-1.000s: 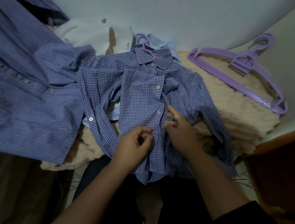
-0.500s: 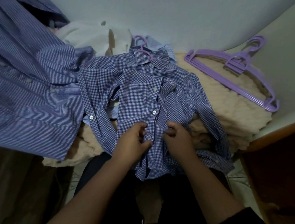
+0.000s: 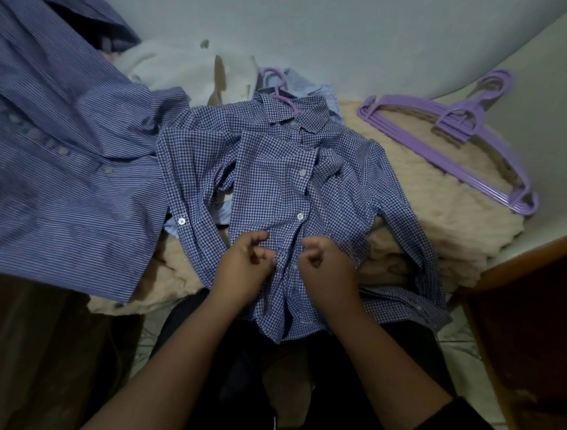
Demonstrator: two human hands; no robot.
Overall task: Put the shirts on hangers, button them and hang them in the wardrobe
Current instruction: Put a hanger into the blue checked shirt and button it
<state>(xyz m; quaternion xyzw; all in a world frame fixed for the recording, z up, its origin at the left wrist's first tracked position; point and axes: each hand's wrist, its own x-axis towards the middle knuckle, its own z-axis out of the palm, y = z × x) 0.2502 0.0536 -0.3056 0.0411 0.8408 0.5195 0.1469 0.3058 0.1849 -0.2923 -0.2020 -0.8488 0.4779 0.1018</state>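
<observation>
Striped shirt point(image 3: 59, 163) fills the left of the frame, draped down, its buttons running along the placket; whether it sits on a hanger cannot be told. White garment point(image 3: 185, 68) lies bunched at upper centre-left.

Checked shirt point(image 3: 271, 180) lies front-up at centre on the cream blanket point(image 3: 426, 233) covering the bed. A purple hanger hook point(image 3: 278, 89) shows at its collar, so it appears already on a hanger. Two placket buttons, upper and middle, look fastened.

Left hand point(image 3: 244, 269) at lower centre: grip closed, fingers curled and pinching the left placket edge. Right hand point(image 3: 325, 272) just beside it: grip closed, pinching the opposite edge, where a small button shows between the hands.

Spare purple hangers point(image 3: 468, 134) lie stacked at upper right, well apart from the hands. Dark wooden furniture point(image 3: 538, 319) at the right edge.

Step in hand, judged: buttoning the lower placket of the checked shirt. Next move calls for aligning button with hole and pushing it through, then working down the remaining buttons before lifting the shirt by the hook.
</observation>
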